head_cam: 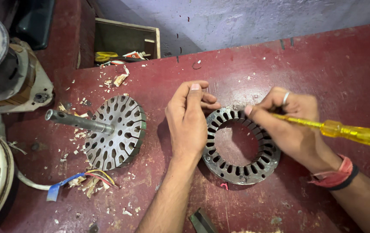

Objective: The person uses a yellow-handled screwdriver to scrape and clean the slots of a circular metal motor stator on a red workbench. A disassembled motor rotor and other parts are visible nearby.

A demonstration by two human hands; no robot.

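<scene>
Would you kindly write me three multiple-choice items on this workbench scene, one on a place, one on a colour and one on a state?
1. Where does the rotor with its shaft lie, seen by the camera?
A. Left of the slotted metal ring
B. Inside the ring
C. In the wooden box

2. What colour is the screwdriver handle?
A. Black
B. Clear yellow
C. Green

3. What does the left hand do?
A. Lifts the ring
B. Rests on the ring's rim
C. Holds the wires

Answers:
1 A, the rotor sits apart on the red table, left of the ring.
2 B, the right hand grips a yellow handle.
3 B, the ring lies flat beneath its palm.
</scene>
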